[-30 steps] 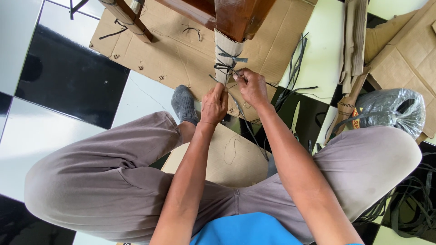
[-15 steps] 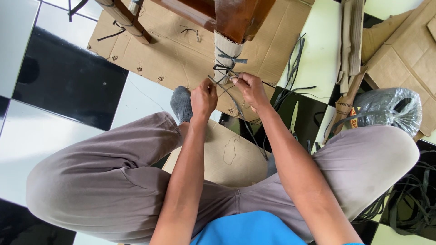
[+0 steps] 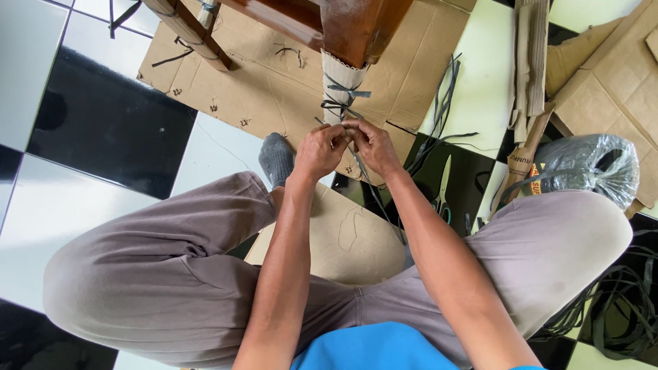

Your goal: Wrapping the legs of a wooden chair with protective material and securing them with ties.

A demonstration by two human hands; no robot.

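A brown wooden furniture leg (image 3: 353, 27) stands on a cardboard sheet (image 3: 274, 75). Its lower part is wrapped in corrugated cardboard (image 3: 339, 85) tied round with thin dark plastic strap (image 3: 343, 103). My left hand (image 3: 319, 151) and my right hand (image 3: 370, 145) meet just below the wrap, fingertips touching. Both pinch the loose ends of the dark strap, which trail down between my arms.
I sit cross-legged on black and white floor tiles (image 3: 103, 123), one grey sock (image 3: 276, 159) showing. Scissors (image 3: 444, 188) lie by my right knee. More dark straps (image 3: 445, 103), cardboard strips (image 3: 531, 68), a plastic-wrapped roll (image 3: 589, 168) and a second wooden leg (image 3: 188, 31) lie around.
My hands came together under the wrapped leg; half a second ago the left hand was apart to the left, pulling a strap end.
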